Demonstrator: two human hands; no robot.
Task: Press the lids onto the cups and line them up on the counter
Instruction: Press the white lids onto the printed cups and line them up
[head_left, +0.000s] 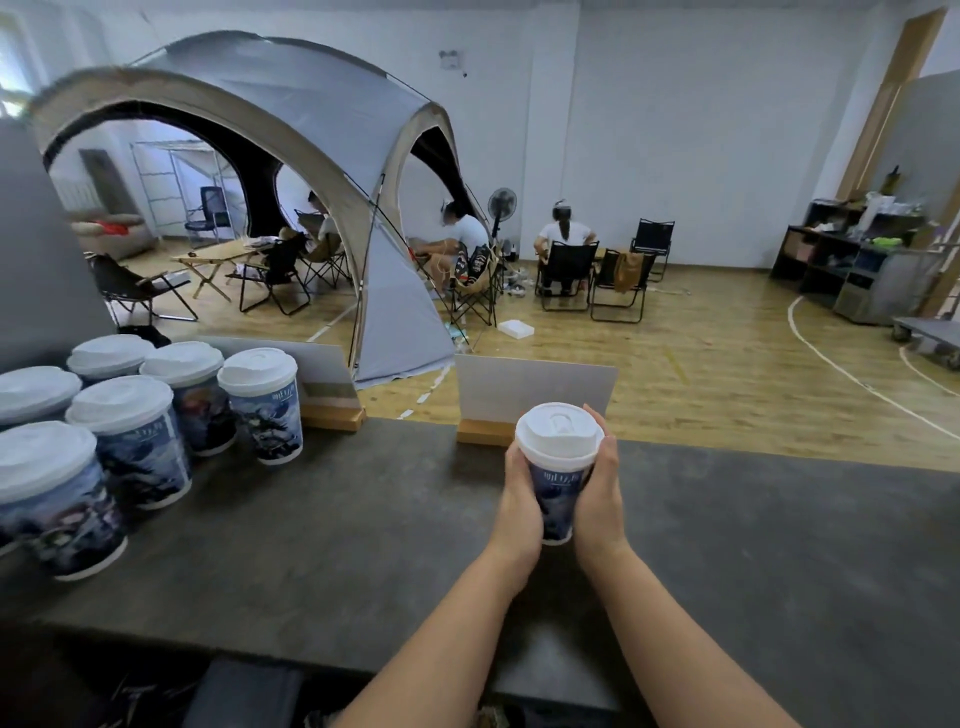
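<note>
While we have the cup (557, 499) clasped between both palms just right of the middle of the counter (363, 519), we judge it to be a light thing: thin printed paper walls that would give under a hard squeeze, with a stiffer rolled rim at the top. The lid (560, 434) is white plastic with a raised sip tab; it looks seated all round, though the far edge is hard to check from this angle. Our left hand (522, 499) wraps the wall at nine o'clock of the cup, fingers curled round the back and closed on it. Our right hand (600, 488) mirrors it at three o'clock, its fingertips (592, 415) reaching up behind the lid's edge. Neither hand is spread wide; both are closed just enough to follow the curve of the cup.

We would keep hold high on the wall, under the rim, where the paper is stiffest, and press on the lid's outer ring, not its centre. A smooth printed wall may slide in the palms, so a firm, even hold seems wise, and we cannot tell whether the cup is filled.

At nine to ten o'clock from us, near the counter's left end, stand the lidded cups (260, 405) in a close group. Behind our cup, at twelve o'clock, a card stand (535, 389) sits on the counter's far edge.
</note>
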